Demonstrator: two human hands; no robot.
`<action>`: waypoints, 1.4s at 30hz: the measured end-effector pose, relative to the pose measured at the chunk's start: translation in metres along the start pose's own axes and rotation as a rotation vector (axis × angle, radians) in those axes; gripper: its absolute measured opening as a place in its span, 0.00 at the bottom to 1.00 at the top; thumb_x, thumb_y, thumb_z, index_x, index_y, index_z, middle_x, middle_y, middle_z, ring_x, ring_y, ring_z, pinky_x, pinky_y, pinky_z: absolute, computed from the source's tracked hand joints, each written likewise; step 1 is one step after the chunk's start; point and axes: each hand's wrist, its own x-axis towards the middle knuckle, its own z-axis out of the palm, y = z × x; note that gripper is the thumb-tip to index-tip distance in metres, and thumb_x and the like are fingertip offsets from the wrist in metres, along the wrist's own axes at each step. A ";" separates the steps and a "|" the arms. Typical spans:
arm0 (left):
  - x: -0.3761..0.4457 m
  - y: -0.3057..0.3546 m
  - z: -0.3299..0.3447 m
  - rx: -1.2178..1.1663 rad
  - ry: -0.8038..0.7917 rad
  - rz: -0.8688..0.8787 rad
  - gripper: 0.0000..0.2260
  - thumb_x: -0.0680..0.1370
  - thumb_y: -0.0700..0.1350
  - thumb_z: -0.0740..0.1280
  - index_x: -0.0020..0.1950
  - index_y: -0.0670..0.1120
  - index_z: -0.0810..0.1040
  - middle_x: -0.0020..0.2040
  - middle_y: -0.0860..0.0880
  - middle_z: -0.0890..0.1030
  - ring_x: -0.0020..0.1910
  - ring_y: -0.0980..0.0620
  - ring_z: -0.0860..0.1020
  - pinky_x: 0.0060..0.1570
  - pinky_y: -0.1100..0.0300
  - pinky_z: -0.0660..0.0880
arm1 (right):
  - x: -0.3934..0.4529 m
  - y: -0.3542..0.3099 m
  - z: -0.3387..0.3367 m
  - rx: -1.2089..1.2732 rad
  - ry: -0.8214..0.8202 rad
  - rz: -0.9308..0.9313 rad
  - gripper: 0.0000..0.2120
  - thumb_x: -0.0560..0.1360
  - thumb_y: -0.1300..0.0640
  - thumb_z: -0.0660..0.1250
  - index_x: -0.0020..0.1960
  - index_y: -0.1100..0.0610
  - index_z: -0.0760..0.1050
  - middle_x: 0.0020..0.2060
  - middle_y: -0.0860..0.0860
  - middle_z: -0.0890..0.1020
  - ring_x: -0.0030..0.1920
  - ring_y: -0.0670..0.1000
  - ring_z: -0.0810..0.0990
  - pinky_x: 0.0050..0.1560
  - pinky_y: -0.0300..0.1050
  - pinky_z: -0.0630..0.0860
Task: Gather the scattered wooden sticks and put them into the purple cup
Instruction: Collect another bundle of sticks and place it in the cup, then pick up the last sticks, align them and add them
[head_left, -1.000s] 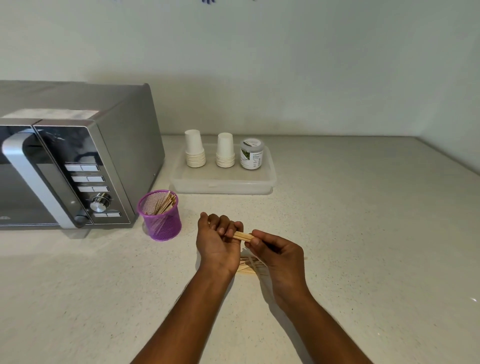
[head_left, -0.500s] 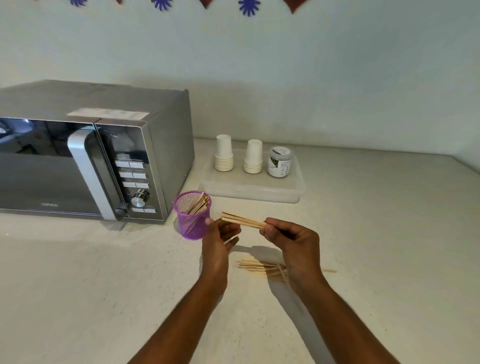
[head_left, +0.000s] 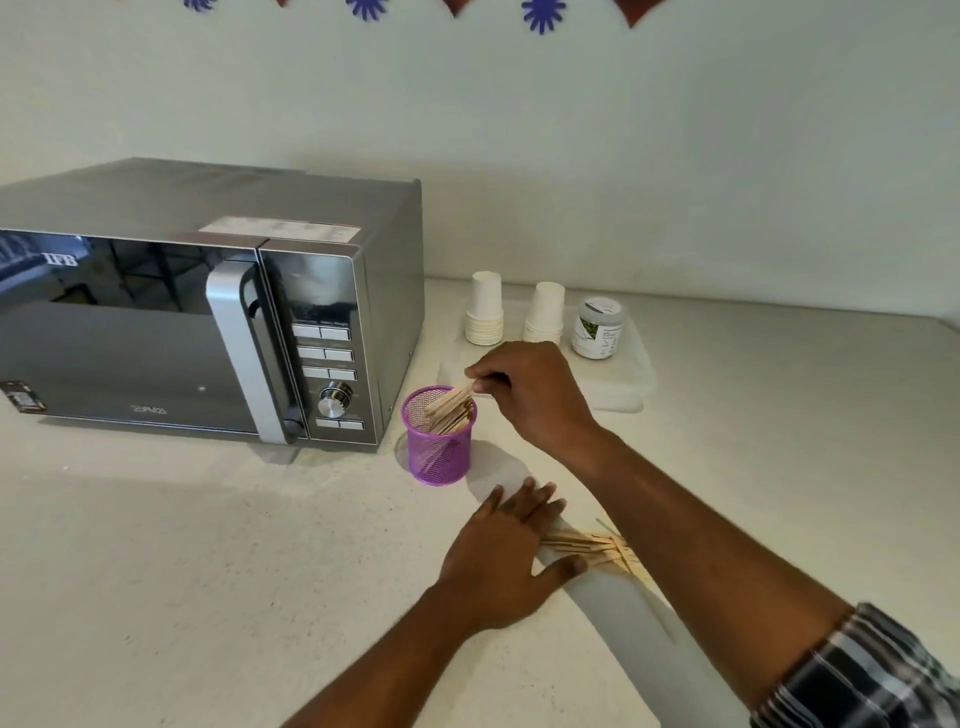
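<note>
left arm (head_left: 395, 654): bare from the frame edge to the hand, no sleeve in view | left hand (head_left: 501, 558): no glove, ring or watch visible | right arm (head_left: 691, 545): forearm bare | right sleeve (head_left: 862, 675): dark-and-pale plaid cloth, pushed up above the forearm | right hand (head_left: 530, 389): no glove, ring or watch visible

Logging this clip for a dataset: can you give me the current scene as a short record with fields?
setting: pale speckled countertop beside a silver microwave
target: purple mesh cup, upright, wooden sticks inside
right hand: pinches a bundle of sticks at the cup's mouth
left hand: flat on the counter, fingers straight
remaining: pile of loose wooden sticks by the left hand
progress: unfinished
</note>
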 end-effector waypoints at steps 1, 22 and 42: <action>0.000 0.000 0.000 0.006 0.000 0.004 0.38 0.76 0.76 0.45 0.81 0.59 0.55 0.82 0.62 0.53 0.81 0.60 0.47 0.79 0.52 0.40 | 0.006 -0.002 0.004 -0.033 -0.059 -0.023 0.09 0.76 0.63 0.74 0.56 0.58 0.86 0.50 0.55 0.88 0.49 0.53 0.86 0.55 0.46 0.81; 0.003 -0.005 0.002 -0.056 0.081 0.005 0.35 0.77 0.74 0.50 0.78 0.57 0.65 0.79 0.57 0.66 0.79 0.53 0.62 0.78 0.53 0.43 | -0.007 0.010 0.045 -0.063 -0.433 0.030 0.31 0.84 0.44 0.58 0.82 0.55 0.54 0.82 0.53 0.60 0.82 0.51 0.53 0.81 0.52 0.54; 0.002 -0.007 0.000 -0.024 0.009 -0.004 0.39 0.74 0.78 0.48 0.80 0.59 0.60 0.81 0.60 0.57 0.81 0.58 0.53 0.81 0.48 0.48 | -0.096 0.087 0.013 -0.009 -0.143 0.353 0.17 0.83 0.46 0.63 0.68 0.51 0.77 0.66 0.47 0.80 0.66 0.49 0.77 0.69 0.49 0.73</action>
